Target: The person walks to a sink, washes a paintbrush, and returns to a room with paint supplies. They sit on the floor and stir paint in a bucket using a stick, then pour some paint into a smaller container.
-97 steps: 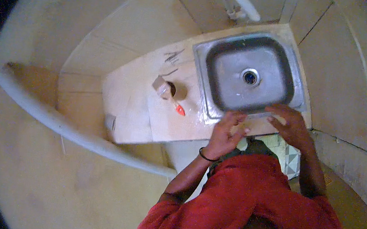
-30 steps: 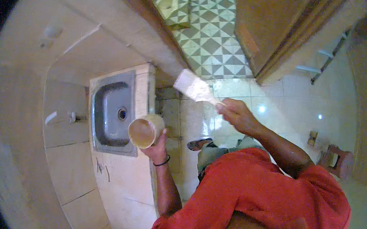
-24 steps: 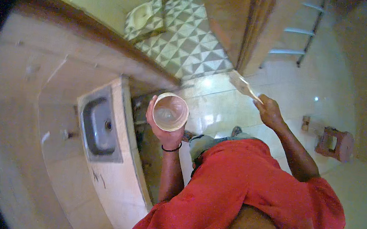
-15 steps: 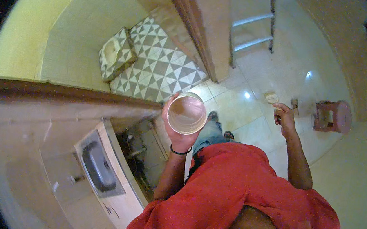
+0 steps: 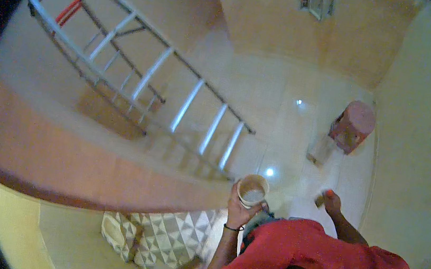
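My left hand (image 5: 239, 215), with a dark band at its wrist, is closed round the side of a round, pale paint pot (image 5: 253, 190). The pot is held upright in front of me, its mouth facing up, with something whitish at the bottom. Off to the right, my right hand (image 5: 333, 203) is closed on a small flat paintbrush (image 5: 319, 201). Its yellowish-brown end points left, away from the fingers. Motion blurs the brush, and its handle is mostly hidden by the hand.
An aluminium stepladder (image 5: 187, 104) stands ahead on the left. A reddish plastic stool (image 5: 358, 121) is at the far right by the wall, with a blurred pale brown object (image 5: 320, 150) beside it. A wall edge (image 5: 115, 176) and a patterned tile floor (image 5: 177, 236) lie at my left.
My view has swung to the right: the sink has left the picture and the whole ladder now shows. Both hands keep hold of the pot and the paintbrush.
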The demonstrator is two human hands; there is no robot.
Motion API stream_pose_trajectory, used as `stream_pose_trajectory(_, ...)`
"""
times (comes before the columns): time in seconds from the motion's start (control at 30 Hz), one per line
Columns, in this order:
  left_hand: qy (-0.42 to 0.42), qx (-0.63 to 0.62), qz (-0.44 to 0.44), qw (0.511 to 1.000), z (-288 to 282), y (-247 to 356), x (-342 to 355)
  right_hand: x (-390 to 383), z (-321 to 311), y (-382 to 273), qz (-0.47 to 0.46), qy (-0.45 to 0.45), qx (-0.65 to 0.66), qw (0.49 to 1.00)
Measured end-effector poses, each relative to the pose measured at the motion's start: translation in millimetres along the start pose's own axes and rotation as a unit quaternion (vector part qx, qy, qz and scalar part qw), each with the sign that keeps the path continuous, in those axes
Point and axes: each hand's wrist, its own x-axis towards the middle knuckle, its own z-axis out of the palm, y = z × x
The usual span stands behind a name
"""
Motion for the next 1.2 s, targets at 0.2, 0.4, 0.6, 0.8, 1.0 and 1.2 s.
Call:
stream_pose_trajectory(0.2,-0.101,0.038,0.004,0.994,12.6,-1.0,153.1,0.8,-155.8,214.5,0.037,0.357,-0.367,0.858)
stream_pose_trajectory(0.4,-0.11,-0.105,-0.032,0.988,42.8,-16.5,274.1,9.6,-121.9,140.5,0.297,0.299,-0.415,0.806)
stream_pose_trajectory(0.6,-0.117,-0.087,-0.051,0.988,91.9,-28.0,392.8,181.2,-122.4,109.1,0.255,0.209,-0.469,0.819)
stream_pose_trajectory(0.8,-0.063,-0.023,-0.096,0.993,97.4,-26.3,484.1,501.5,-55.5,-25.4,-0.208,0.099,-0.491,0.84)
stream_pose_trajectory(1.0,-0.049,-0.026,-0.116,0.992,117.2,-22.2,585.2,739.9,21.2,-322.7,-0.071,-0.128,-0.507,0.849)
stream_pose_trajectory(1.2,-0.018,-0.022,-0.112,0.993,111.4,-55.0,718.9,851.8,73.8,-356.8,-0.133,-0.054,-0.1,0.985)
